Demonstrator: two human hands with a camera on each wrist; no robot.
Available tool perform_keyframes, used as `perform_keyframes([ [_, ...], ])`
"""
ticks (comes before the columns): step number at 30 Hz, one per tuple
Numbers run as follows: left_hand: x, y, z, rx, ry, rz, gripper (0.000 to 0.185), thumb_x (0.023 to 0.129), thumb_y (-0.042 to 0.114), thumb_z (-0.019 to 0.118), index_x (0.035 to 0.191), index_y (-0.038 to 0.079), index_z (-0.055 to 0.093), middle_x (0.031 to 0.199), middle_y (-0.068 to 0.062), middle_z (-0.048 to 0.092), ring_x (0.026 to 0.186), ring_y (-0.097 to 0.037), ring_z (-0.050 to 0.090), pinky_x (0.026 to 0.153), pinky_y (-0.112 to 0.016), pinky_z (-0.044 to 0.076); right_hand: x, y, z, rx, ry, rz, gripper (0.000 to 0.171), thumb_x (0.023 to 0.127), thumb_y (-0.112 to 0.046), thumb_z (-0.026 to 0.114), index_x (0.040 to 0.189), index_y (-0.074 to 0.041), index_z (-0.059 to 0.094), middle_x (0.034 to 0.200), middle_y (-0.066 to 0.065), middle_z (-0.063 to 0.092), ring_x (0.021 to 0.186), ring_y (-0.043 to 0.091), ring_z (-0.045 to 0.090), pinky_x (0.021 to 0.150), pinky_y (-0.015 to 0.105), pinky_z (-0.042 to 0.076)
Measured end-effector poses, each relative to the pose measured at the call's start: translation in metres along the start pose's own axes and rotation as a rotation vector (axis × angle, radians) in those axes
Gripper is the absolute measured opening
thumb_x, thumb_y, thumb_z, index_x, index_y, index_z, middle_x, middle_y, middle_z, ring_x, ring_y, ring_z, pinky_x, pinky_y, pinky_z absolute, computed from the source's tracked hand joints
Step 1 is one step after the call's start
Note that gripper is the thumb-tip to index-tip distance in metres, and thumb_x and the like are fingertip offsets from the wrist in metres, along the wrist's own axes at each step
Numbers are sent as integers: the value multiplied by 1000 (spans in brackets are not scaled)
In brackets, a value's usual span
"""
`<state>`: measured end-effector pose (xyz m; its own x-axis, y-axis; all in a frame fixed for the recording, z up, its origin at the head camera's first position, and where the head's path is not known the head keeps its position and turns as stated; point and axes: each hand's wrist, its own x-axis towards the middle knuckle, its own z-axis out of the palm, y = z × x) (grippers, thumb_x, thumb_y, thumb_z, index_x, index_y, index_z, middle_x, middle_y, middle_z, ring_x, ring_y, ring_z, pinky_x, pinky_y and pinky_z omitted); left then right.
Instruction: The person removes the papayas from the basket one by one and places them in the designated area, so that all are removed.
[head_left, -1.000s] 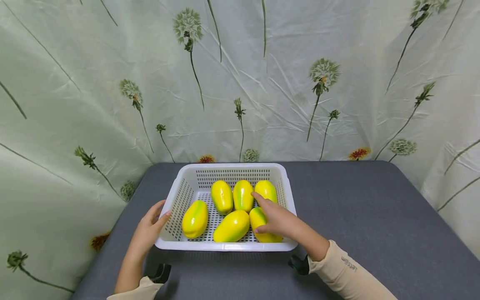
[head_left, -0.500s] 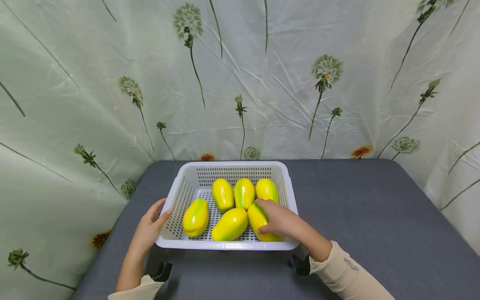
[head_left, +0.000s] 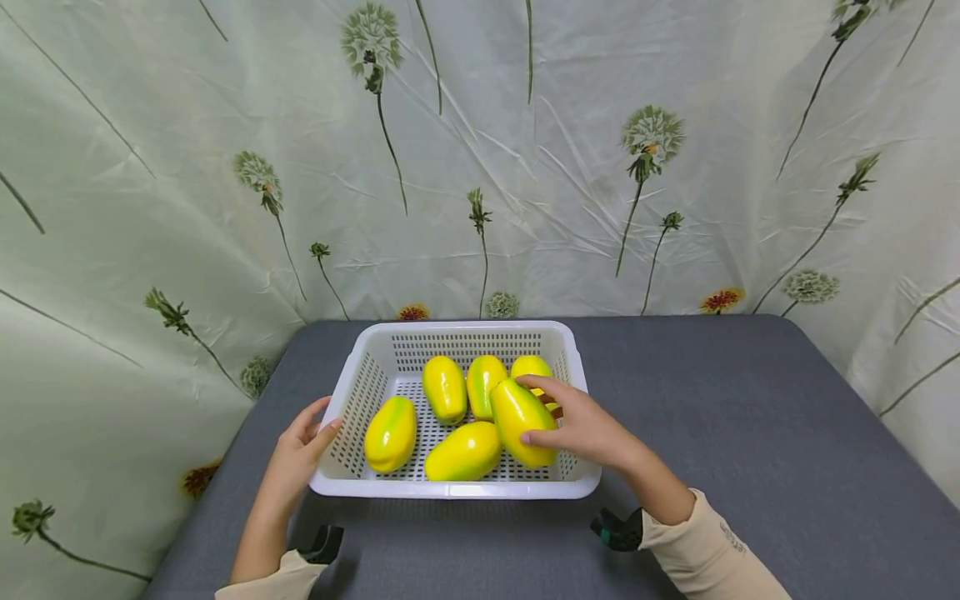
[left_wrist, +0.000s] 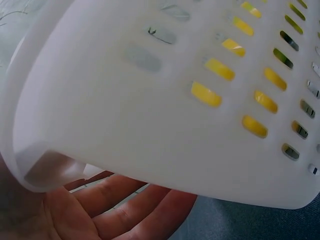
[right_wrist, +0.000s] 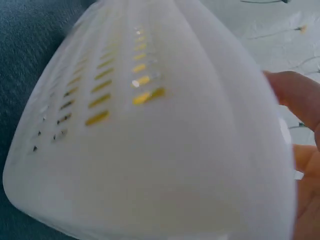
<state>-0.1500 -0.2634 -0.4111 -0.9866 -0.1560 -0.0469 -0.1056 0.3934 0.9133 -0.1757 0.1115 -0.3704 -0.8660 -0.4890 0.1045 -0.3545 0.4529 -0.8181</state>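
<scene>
A: Logging left to right. The left hand (head_left: 300,454) lies flat-fingered against the outside of the white basket (head_left: 457,335) at its 9 o'clock wall, thumb on the rim; the left wrist view shows straight fingers (left_wrist: 125,210) under the perforated wall (left_wrist: 165,100), nothing curled round it.

B: Contents?

A: Five fruits rest in the basket: one yellow-green fruit (head_left: 390,434) at 8 o'clock, one lying fruit (head_left: 462,451) at 6, and a back row of three (head_left: 445,389) from 11 to 1 o'clock. A sixth, the lifted fruit (head_left: 522,421), is held tilted above the floor at about 4 o'clock.

B: Grip on it?

A: The right hand (head_left: 581,429) wraps it from the 3 o'clock side, forefinger over the top, thumb on the near flank. The right wrist view shows only the basket wall (right_wrist: 150,140) and fingertips (right_wrist: 295,100).

B: Handling judgement?

A: Skin looks glossy and smooth, so likely slippery; shape is a rounded oval, stiff, probably light. Best taken across the widest middle with thumb opposite fingers, not by the tapering ends. The basket looks thin and light; steadying it at the wall seems wise.
</scene>
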Motion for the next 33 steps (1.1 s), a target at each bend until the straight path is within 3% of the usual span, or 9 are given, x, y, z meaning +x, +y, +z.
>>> perform_keyframes([
  [7,0,-1,0,3,3,-1,55,90,29,55,137,9,32,111,-27,55,83,-30,62,61,-41,52,-4,8,-17,9,158,-60,66,76,-24,72,133,-9,42,128,9,45,102,24,46,82,43,41],
  [13,0,-2,0,7,10,-7,55,90,30,55,137,10,33,111,-27,55,83,-30,62,62,-41,52,-9,17,-35,106,237,-83,61,80,-12,68,134,-9,41,131,11,41,104,27,45,83,44,38],
  [17,1,-2,1,-4,7,-12,56,90,30,55,137,11,32,112,-26,54,84,-30,61,63,-41,52,-14,27,-48,164,298,-104,60,81,-3,64,135,-7,39,130,13,41,101,28,45,81,35,40],
  [23,1,0,2,-1,20,-15,57,89,32,55,137,11,33,112,-27,54,85,-31,61,62,-42,52,-18,53,-62,205,368,-24,59,86,-9,61,139,-12,35,126,11,41,93,21,48,72,21,44],
  [29,0,-3,3,12,43,30,60,88,35,56,136,7,34,107,-24,58,79,-27,63,58,-47,51,-17,77,-67,168,403,83,60,87,-18,61,139,-11,33,126,17,39,96,28,48,71,21,45],
  [33,1,-2,2,-8,37,19,58,89,33,56,136,9,34,109,-25,57,81,-29,62,60,-45,51,-15,95,-65,137,387,143,62,87,-21,61,140,-9,32,128,21,37,99,33,47,73,23,44],
])
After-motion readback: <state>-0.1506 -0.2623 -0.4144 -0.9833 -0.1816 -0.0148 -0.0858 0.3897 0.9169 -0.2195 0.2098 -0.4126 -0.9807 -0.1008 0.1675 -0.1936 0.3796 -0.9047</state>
